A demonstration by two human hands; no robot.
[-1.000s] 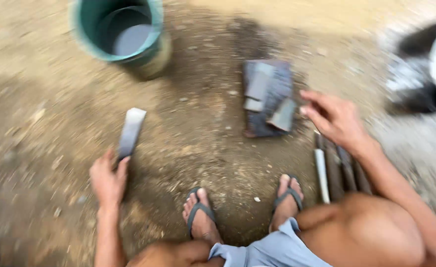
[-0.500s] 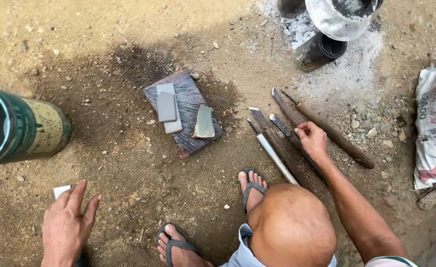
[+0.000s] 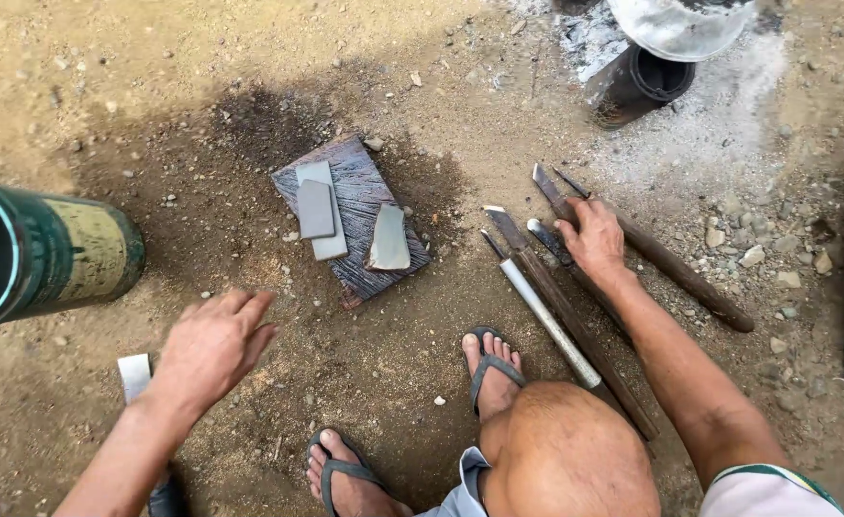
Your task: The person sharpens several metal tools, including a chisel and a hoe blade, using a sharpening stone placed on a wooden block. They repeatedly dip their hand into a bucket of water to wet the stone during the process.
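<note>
1. Two bare hands are showing over packed dirt ground [image 3: 154, 115], which is lying wet and dark under and around the centre of the scene.
2. Far out beyond the left hand [image 3: 213, 347], on its outer side, a green cylindrical can [image 3: 44, 257] is lying tipped with its open mouth facing the frame edge.
3. Ahead of the right hand [image 3: 594, 239], a dark metal pipe stove [image 3: 633, 86] is standing in pale ash, with a grey pan [image 3: 680, 24] sitting above it.
4. Between the two hands, nearer the left fingertips, a wet wooden board [image 3: 365, 191] is carrying three flat grey sharpening stones [image 3: 319, 211].
5. Under and beside the right hand, a row of long-handled knives [image 3: 575, 325] is lying on the dirt; one has a pale metal handle, the others dark wooden ones.
6. Right hand is resting palm-down on the knives, fingers curling loosely over the dark handles; I cannot tell whether it is actually gripping one.
7. Left hand is hovering spread wide, palm down, holding nothing; its fingertips are pointing toward the board but staying apart from it.
8. Just behind the left wrist, a flat pale blade [image 3: 135, 375] is lying on the ground, partly hidden by the forearm.
</note>
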